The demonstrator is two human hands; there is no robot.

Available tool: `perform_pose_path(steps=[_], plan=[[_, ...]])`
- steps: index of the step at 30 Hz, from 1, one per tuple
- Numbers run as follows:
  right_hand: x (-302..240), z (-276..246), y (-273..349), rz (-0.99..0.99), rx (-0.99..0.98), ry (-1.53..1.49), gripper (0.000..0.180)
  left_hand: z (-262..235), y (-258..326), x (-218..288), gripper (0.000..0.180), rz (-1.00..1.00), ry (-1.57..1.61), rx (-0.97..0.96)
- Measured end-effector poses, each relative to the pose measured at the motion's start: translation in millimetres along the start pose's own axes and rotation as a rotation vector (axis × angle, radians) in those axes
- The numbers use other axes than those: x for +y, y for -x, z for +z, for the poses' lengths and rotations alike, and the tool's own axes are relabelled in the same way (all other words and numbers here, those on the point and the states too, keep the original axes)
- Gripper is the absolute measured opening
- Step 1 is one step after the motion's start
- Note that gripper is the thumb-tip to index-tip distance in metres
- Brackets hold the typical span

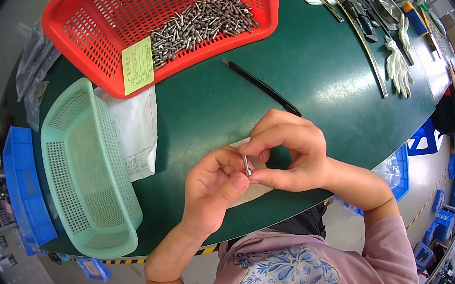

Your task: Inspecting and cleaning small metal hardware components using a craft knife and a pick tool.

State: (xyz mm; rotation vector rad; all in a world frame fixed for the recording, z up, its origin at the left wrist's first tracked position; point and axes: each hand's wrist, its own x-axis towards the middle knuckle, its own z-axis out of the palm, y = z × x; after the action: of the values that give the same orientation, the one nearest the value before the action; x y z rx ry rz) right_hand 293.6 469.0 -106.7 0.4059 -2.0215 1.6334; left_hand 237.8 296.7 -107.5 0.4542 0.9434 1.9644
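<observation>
A small metal pin with a thicker end [246,165] stands nearly upright between my two hands, over the near edge of the green table. My left hand [212,184] has its thumb and fingertips closed at the pin's lower end. From the other side, my right hand [290,149] pinches it, index finger at the top and thumb at the bottom. Beneath the hands lies a piece of beige paper or cloth [253,195], partly covered by them. Many similar metal pins [203,24] lie heaped in the red basket [83,57] at the back.
A pale green basket [86,158] stands on the left, partly over a printed sheet [139,132]. Black tweezers or a slim tool [260,87] lie mid-table. White gloves [399,69], a tape measure [365,42] and tools sit at the far right. A blue bin [26,184] is beyond the left edge.
</observation>
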Motion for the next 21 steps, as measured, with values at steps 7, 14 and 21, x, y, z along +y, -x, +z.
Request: perform_pose_path(steps=[7, 14, 21], plan=[[-6.8, 3.1, 0.5, 0.06, 0.029, -0.064, 0.028, 7.3, -0.6, 3.8, 0.016, -0.026, -0.084, 0.064], [-4.6, 2.5, 2.0, 0.035, -0.017, -0.059, 0.022, 6.6, -1.2, 4.0, 0.017, -0.042, -0.08, 0.049], [-6.1, 2.9, 2.3, 0.054, -0.026, -0.081, 0.02, 3.4, 0.0, 1.7, 0.018, -0.044, -0.103, 0.046]])
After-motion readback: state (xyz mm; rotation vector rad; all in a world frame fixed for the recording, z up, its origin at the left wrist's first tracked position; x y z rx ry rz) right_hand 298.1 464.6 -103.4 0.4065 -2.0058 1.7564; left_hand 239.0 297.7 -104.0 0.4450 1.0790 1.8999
